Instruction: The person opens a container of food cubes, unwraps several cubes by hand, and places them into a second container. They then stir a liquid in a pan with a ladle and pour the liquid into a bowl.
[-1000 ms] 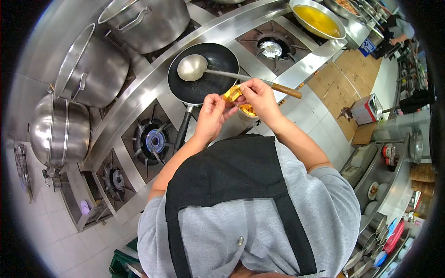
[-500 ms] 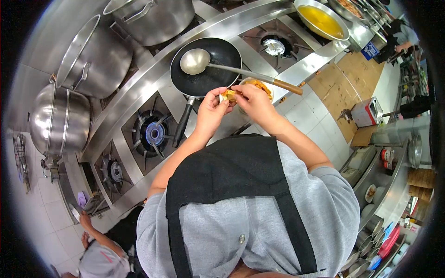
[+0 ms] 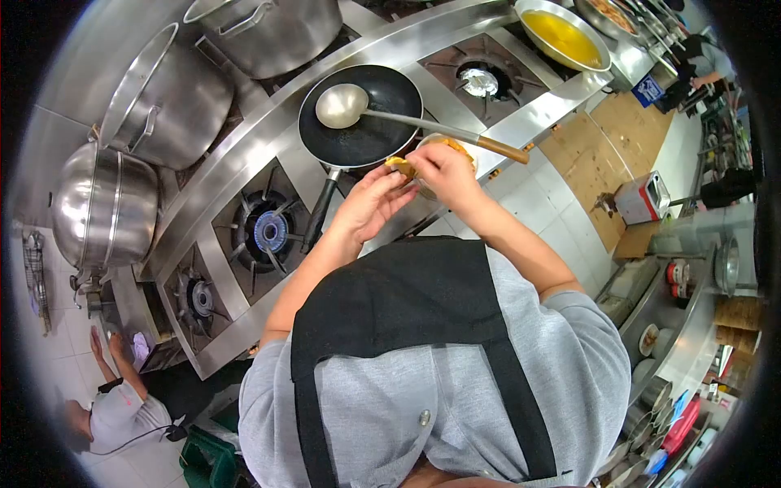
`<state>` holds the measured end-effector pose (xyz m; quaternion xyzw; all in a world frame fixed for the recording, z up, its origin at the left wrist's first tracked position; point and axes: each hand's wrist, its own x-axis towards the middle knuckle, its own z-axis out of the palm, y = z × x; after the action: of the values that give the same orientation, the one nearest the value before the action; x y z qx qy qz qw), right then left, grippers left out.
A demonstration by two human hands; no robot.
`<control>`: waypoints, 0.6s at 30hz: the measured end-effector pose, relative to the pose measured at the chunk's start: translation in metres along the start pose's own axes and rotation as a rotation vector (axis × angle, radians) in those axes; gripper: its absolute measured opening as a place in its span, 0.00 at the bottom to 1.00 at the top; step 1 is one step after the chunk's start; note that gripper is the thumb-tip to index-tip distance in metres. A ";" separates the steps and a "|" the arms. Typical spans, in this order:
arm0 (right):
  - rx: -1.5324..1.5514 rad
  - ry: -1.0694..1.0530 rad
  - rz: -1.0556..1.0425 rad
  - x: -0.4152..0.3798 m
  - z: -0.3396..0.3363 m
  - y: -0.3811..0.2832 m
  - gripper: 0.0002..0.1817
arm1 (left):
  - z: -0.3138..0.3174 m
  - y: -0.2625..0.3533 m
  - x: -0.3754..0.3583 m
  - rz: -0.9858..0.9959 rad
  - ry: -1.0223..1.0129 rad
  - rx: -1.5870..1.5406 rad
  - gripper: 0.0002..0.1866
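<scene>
Between my two hands is a small yellow-orange piece (image 3: 399, 166), too small to identify. My left hand (image 3: 373, 202) has its fingertips against it, the other fingers loosely spread. The fingers of my right hand (image 3: 446, 172) pinch it from the other side. Partly hidden behind my right hand is a bowl (image 3: 428, 192) with orange-yellow pieces (image 3: 457, 148). Beyond my hands a black frying pan (image 3: 370, 148) sits on the stove, its handle pointing toward me. A metal ladle (image 3: 342, 106) rests in the pan, its wooden handle reaching right over the bowl.
A blue flame burns on the burner (image 3: 271, 232) left of the pan handle. Large steel pots (image 3: 183, 102) stand at the left. A pan of yellow liquid (image 3: 561, 39) is at the upper right. A co-worker (image 3: 130, 407) is at the lower left, another person (image 3: 706, 69) at the upper right.
My left hand's fingers have loosened and spread, and the yellow-orange piece has shifted slightly. The co-worker at the lower left has moved further left, hands raised. A green crate has come into view there.
</scene>
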<state>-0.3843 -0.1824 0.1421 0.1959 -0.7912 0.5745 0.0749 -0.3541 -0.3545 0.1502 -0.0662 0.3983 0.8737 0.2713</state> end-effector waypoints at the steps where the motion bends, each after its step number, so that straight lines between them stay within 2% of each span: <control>1: -0.033 -0.012 -0.027 -0.003 0.002 -0.005 0.09 | -0.001 -0.003 0.002 0.042 0.006 0.005 0.18; 3: -0.103 -0.029 -0.075 -0.008 0.000 -0.022 0.09 | -0.004 -0.012 0.008 0.118 0.010 0.016 0.18; 7: 0.419 -0.103 0.332 -0.007 0.001 0.000 0.10 | -0.009 -0.013 0.012 0.086 -0.017 0.132 0.18; 8: 0.517 -0.135 0.377 -0.005 -0.004 0.006 0.10 | -0.008 -0.013 0.012 0.085 -0.014 0.123 0.18; 10: 0.718 0.042 0.491 -0.002 -0.009 0.014 0.10 | -0.005 -0.010 0.015 0.086 -0.009 0.106 0.16; 12: 0.902 0.193 0.571 0.002 -0.019 0.022 0.10 | -0.008 -0.009 0.021 0.048 0.009 -0.039 0.16; 15: 0.920 0.331 0.614 0.006 -0.037 0.025 0.09 | -0.016 -0.008 0.027 -0.013 0.023 -0.239 0.10; 16: 0.891 0.312 0.631 0.005 -0.042 0.023 0.07 | -0.019 -0.007 0.026 -0.045 0.013 -0.296 0.08; 18: 0.545 0.168 0.554 0.001 -0.045 0.039 0.08 | -0.024 -0.007 0.026 -0.079 0.022 -0.341 0.06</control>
<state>-0.4054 -0.1299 0.1234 -0.0600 -0.6236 0.7759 -0.0735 -0.3746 -0.3575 0.1209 -0.1365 0.2444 0.9165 0.2858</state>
